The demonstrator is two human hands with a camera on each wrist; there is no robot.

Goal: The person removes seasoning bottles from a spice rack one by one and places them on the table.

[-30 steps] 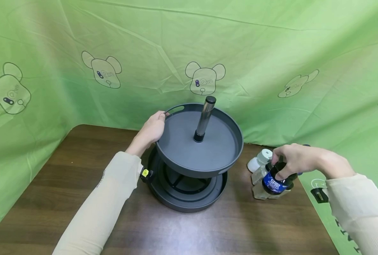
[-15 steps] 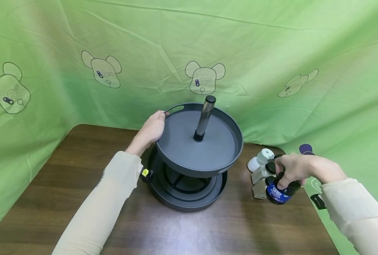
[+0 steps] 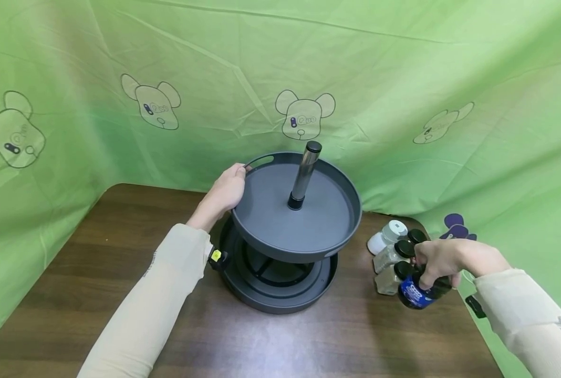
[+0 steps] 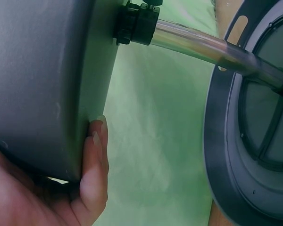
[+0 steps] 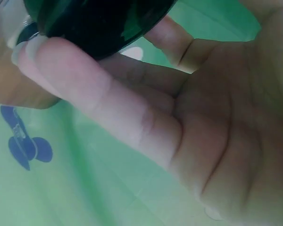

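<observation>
Two round grey trays stand one above the other on a steel post (image 3: 303,181). My left hand (image 3: 226,190) grips the rim of the upper tray (image 3: 261,231) on its left side; in the left wrist view the fingers (image 4: 94,174) curl under its edge. The lower tray (image 3: 280,305) sits on the table beneath. At the right, my right hand (image 3: 450,257) holds a dark jar with a blue label (image 3: 415,295) from above, tilted, beside the smaller jars. In the right wrist view my fingers lie against the dark jar (image 5: 104,23); most of its upper part is hidden.
Left of the held jar are two clear jars with black lids, the nearer jar (image 3: 387,282) and the farther jar (image 3: 387,258). Behind are a white-lidded jar (image 3: 380,241) and another black lid (image 3: 417,235). Green cloth (image 3: 214,63) surrounds the wooden table (image 3: 134,252).
The right hand has moved right and slightly towards me with the blue-labelled jar, uncovering the black-lidded jars. The left hand and the trays have stayed put.
</observation>
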